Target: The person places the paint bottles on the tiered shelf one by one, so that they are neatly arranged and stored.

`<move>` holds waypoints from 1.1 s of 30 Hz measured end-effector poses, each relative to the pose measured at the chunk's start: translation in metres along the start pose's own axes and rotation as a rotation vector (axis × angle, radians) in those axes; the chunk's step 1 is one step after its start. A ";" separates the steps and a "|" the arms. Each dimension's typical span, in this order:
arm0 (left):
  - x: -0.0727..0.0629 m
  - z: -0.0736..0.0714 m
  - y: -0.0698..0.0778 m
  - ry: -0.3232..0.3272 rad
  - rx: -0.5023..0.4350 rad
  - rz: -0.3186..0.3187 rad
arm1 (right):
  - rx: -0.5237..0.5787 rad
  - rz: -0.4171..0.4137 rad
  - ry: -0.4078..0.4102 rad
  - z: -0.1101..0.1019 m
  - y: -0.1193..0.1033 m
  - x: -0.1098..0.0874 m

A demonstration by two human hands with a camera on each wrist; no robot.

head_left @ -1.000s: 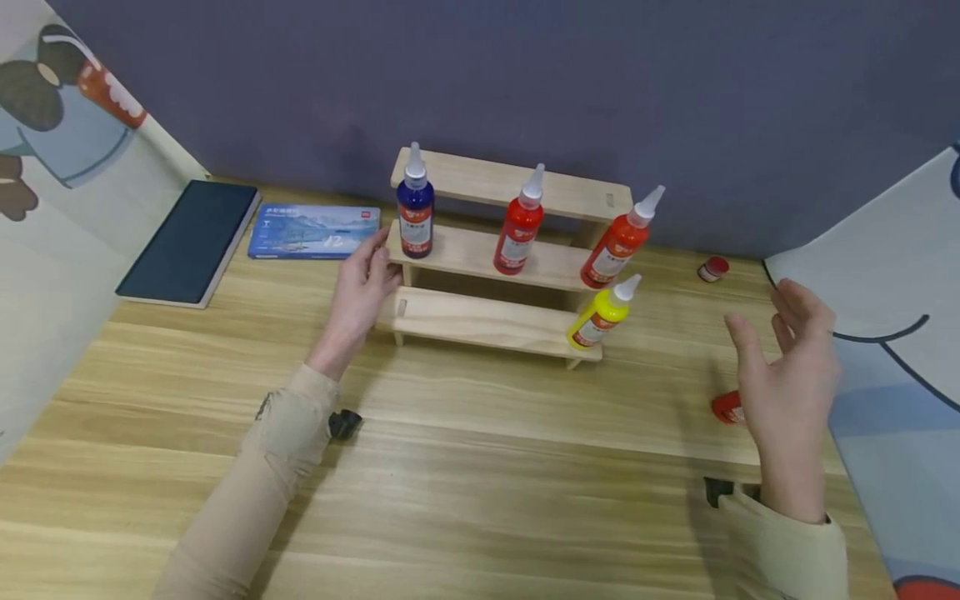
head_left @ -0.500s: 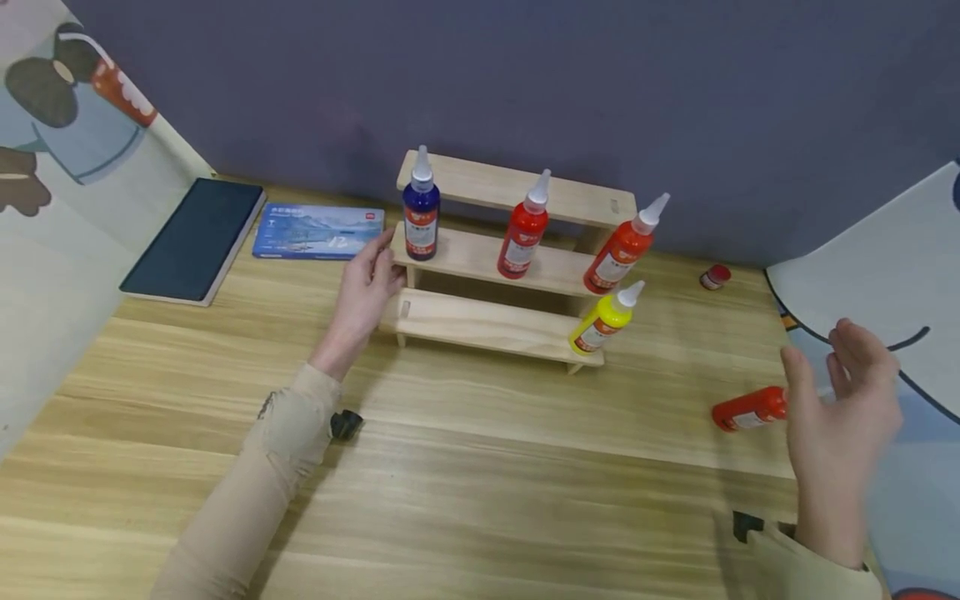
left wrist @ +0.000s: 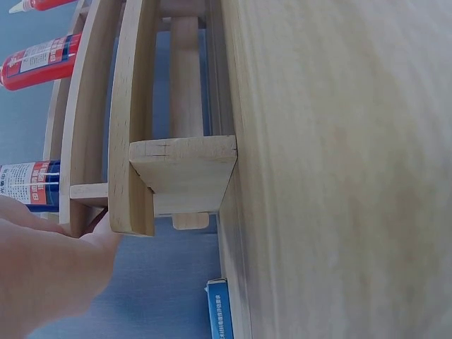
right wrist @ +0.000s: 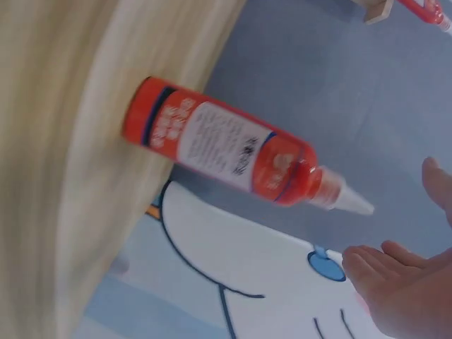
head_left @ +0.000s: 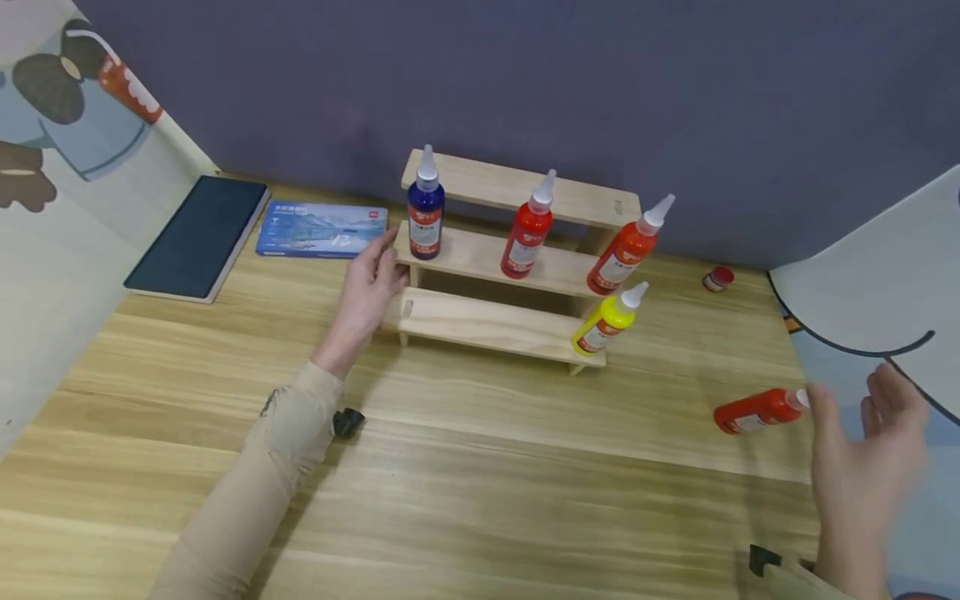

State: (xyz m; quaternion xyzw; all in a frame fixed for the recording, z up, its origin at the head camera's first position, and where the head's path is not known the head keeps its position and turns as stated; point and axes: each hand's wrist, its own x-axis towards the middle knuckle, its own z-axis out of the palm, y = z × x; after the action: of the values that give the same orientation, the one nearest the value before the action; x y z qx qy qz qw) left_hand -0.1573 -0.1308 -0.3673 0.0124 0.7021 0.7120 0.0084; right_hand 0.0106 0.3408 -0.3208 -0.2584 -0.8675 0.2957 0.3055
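My left hand (head_left: 362, 287) grips the left end of a three-tier wooden rack (head_left: 495, 319) at its middle shelf, beside a blue paint bottle (head_left: 425, 218). In the left wrist view, the thumb and fingers lie around the end of the rack (left wrist: 131, 127). Two red paint bottles (head_left: 527, 239) also stand on the middle shelf, while a yellow paint bottle (head_left: 603, 323) stands on the right of the lowest. My right hand (head_left: 866, 467) holds nothing, its fingers apart, just right of another red paint bottle (right wrist: 222, 145), which stands on the table with a pointed nozzle.
A blue flat box (head_left: 322, 228) and a dark-covered book (head_left: 198, 237) lie left of the rack. A small red-lidded jar (head_left: 717, 278) sits at the back right. A dark panel (head_left: 480, 75) closes the back of the table; a printed panel (head_left: 885, 283) borders the right.
My right hand has moved right and toward me, uncovering the red paint bottle on the table. The left hand keeps its hold on the rack. The head view has shifted slightly.
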 end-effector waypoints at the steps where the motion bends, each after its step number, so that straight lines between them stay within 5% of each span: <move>1: 0.000 0.000 0.000 -0.001 -0.001 0.000 | 0.002 0.012 -0.005 0.000 0.004 0.000; 8: 0.000 -0.001 0.000 -0.011 -0.006 0.002 | -0.007 0.116 -0.065 0.002 0.025 -0.002; 14: 0.001 -0.002 0.000 -0.010 -0.009 0.001 | 0.060 0.218 -0.218 0.003 0.039 -0.002; 22: 0.002 -0.002 0.000 -0.013 -0.010 0.004 | 0.110 0.238 -0.294 0.009 0.048 -0.005; 33: 0.002 -0.001 0.000 -0.014 -0.024 0.002 | 0.001 0.207 -0.332 0.011 0.053 -0.001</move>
State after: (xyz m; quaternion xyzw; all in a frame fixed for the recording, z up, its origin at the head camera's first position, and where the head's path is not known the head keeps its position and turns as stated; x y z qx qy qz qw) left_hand -0.1596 -0.1316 -0.3677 0.0180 0.6933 0.7203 0.0130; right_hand 0.0175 0.3730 -0.3634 -0.2936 -0.8746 0.3646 0.1264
